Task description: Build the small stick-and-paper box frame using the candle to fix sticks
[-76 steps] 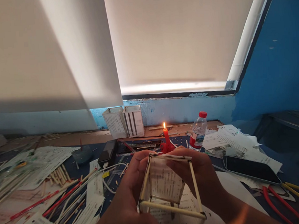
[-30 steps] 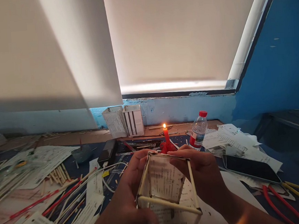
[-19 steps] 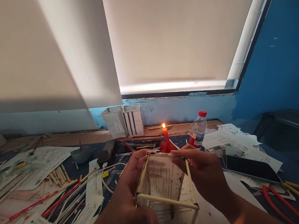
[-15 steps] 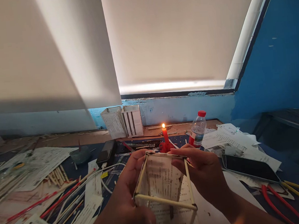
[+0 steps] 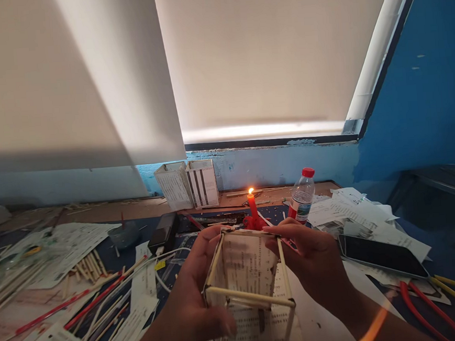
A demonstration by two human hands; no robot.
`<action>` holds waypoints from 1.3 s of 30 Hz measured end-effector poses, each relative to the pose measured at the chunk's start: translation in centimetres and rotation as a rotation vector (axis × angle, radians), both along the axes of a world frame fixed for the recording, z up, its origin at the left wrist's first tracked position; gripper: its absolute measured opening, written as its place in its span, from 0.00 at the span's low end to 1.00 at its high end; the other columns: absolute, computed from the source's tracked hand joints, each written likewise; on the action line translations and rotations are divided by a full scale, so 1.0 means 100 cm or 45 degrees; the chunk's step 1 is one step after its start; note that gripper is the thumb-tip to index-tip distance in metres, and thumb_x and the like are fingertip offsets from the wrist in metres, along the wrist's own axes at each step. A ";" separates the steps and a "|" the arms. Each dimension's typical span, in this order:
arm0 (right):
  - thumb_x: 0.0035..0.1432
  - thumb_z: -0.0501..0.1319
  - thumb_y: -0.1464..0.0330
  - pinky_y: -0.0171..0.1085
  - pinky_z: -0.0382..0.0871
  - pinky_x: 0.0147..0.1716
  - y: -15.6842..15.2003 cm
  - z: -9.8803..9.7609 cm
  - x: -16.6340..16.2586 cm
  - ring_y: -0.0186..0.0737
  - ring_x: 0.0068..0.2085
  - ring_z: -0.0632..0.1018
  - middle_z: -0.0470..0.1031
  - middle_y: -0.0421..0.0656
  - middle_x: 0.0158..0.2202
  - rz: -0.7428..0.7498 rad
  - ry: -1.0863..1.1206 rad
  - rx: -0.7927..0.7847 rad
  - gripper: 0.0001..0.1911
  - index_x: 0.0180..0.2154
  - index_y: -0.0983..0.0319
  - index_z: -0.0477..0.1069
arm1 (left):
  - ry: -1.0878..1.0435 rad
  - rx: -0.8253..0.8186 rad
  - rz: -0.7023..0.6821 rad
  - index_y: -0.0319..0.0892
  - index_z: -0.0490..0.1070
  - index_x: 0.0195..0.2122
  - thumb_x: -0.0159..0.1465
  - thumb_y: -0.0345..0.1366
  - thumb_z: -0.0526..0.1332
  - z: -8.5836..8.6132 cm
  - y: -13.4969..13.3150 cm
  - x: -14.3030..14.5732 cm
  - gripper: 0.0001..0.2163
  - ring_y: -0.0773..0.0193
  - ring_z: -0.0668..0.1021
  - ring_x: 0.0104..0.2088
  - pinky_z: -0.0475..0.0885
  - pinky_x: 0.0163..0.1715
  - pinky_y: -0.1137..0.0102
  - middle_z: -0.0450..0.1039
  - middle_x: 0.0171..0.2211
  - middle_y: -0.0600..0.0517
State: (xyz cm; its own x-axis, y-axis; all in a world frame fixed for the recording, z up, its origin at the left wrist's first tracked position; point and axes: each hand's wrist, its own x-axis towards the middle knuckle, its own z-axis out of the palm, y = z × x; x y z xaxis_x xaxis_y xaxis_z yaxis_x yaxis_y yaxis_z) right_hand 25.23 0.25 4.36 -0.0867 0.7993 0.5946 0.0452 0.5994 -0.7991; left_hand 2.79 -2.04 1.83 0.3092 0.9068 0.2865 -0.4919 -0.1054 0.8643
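Note:
Between my hands is a box-shaped frame of thin wooden sticks with printed paper walls [image 5: 245,266], its open top tilted toward me. My left hand [image 5: 190,294] wraps round the left side, thumb at the near left corner and fingers along the far left edge. At the far right corner, my right hand [image 5: 307,259] pinches the rim between thumb and fingers. Dark marks show at the stick joints. Just beyond the frame burns a red candle [image 5: 253,206], its base partly hidden by the frame and hands.
Two finished-looking paper boxes [image 5: 202,184] stand against the wall. A red-capped bottle [image 5: 302,195] is right of the candle. A phone [image 5: 383,255] and red-handled pliers [image 5: 423,307] lie at right. Loose sticks [image 5: 89,265], paper strips and a black power bank [image 5: 163,233] with white cable lie left.
The frame has tilted slightly, and its right corners have shifted a little left. My right hand still pinches the far corner. The candle flame now leans to the right.

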 end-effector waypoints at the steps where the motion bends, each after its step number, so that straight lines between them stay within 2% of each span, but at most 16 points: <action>1: 0.61 0.73 0.66 0.40 0.77 0.36 0.000 -0.001 0.000 0.39 0.34 0.78 0.81 0.40 0.33 -0.009 0.002 0.011 0.08 0.43 0.49 0.86 | -0.006 0.002 -0.010 0.57 0.66 0.62 0.38 0.46 0.85 -0.002 0.001 0.000 0.50 0.41 0.78 0.59 0.77 0.52 0.65 0.73 0.62 0.46; 5: 0.62 0.72 0.65 0.38 0.75 0.34 0.002 -0.004 0.001 0.37 0.32 0.77 0.79 0.39 0.31 -0.022 0.016 -0.001 0.06 0.42 0.50 0.86 | -0.083 0.044 -0.044 0.55 0.67 0.63 0.36 0.51 0.84 -0.002 0.003 0.001 0.51 0.39 0.76 0.62 0.75 0.56 0.59 0.72 0.62 0.46; 7: 0.61 0.73 0.65 0.38 0.75 0.34 0.003 -0.005 0.002 0.38 0.34 0.78 0.81 0.40 0.33 -0.030 0.009 -0.019 0.07 0.43 0.50 0.86 | -0.054 0.037 -0.051 0.53 0.68 0.63 0.41 0.52 0.83 0.004 0.002 0.002 0.47 0.38 0.73 0.64 0.74 0.58 0.58 0.71 0.63 0.44; 10: 0.60 0.73 0.65 0.37 0.74 0.35 0.004 -0.006 0.002 0.38 0.36 0.79 0.82 0.40 0.35 -0.044 0.008 -0.034 0.09 0.44 0.50 0.86 | 0.025 0.028 -0.093 0.51 0.69 0.63 0.49 0.50 0.80 0.014 0.001 0.001 0.41 0.38 0.74 0.64 0.76 0.56 0.57 0.72 0.63 0.42; 14: 0.62 0.72 0.66 0.34 0.73 0.31 0.004 -0.006 0.001 0.36 0.33 0.78 0.81 0.38 0.32 -0.022 0.042 -0.021 0.05 0.40 0.50 0.86 | 0.032 0.038 -0.075 0.52 0.72 0.61 0.49 0.49 0.81 0.022 -0.001 0.002 0.38 0.42 0.76 0.61 0.76 0.55 0.60 0.73 0.62 0.44; 20: 0.61 0.73 0.65 0.35 0.74 0.34 0.004 -0.006 0.001 0.36 0.33 0.78 0.82 0.39 0.33 -0.030 0.012 -0.012 0.07 0.42 0.50 0.85 | 0.007 0.029 -0.024 0.55 0.74 0.59 0.48 0.48 0.81 0.022 -0.001 0.004 0.36 0.47 0.79 0.57 0.78 0.51 0.64 0.76 0.59 0.47; 25: 0.63 0.72 0.64 0.37 0.74 0.33 0.004 -0.009 0.000 0.37 0.33 0.78 0.80 0.40 0.31 -0.056 0.025 -0.018 0.04 0.40 0.51 0.86 | -0.023 0.024 -0.076 0.51 0.75 0.57 0.46 0.47 0.82 0.024 -0.001 0.006 0.37 0.45 0.80 0.57 0.79 0.48 0.65 0.77 0.57 0.45; 30: 0.61 0.73 0.64 0.37 0.75 0.34 0.005 -0.011 0.001 0.39 0.36 0.80 0.82 0.41 0.35 -0.024 0.019 -0.044 0.08 0.44 0.51 0.84 | -0.004 0.010 -0.015 0.51 0.73 0.59 0.46 0.47 0.82 0.022 -0.001 0.004 0.39 0.47 0.79 0.57 0.78 0.51 0.64 0.76 0.58 0.45; 35: 0.63 0.71 0.63 0.37 0.74 0.34 0.005 -0.013 -0.002 0.38 0.33 0.78 0.80 0.40 0.32 -0.047 0.027 -0.044 0.03 0.40 0.52 0.85 | -0.011 0.063 -0.031 0.52 0.73 0.58 0.44 0.47 0.83 0.015 0.003 0.002 0.39 0.46 0.80 0.56 0.79 0.49 0.64 0.77 0.57 0.45; 39: 0.62 0.72 0.62 0.38 0.73 0.35 0.006 -0.011 0.004 0.39 0.35 0.78 0.82 0.41 0.37 0.027 -0.036 -0.067 0.10 0.46 0.51 0.83 | 0.004 0.066 0.009 0.51 0.72 0.60 0.46 0.47 0.82 0.012 0.005 0.000 0.40 0.44 0.81 0.57 0.79 0.50 0.63 0.76 0.59 0.44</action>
State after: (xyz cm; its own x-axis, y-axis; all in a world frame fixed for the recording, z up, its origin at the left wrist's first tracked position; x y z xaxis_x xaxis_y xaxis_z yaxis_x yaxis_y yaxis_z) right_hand 25.63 0.81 3.25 -0.1201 0.8272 0.5490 0.0555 0.5577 -0.8282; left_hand 2.83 -1.53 3.01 0.3035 0.8931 0.3321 -0.4881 -0.1536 0.8592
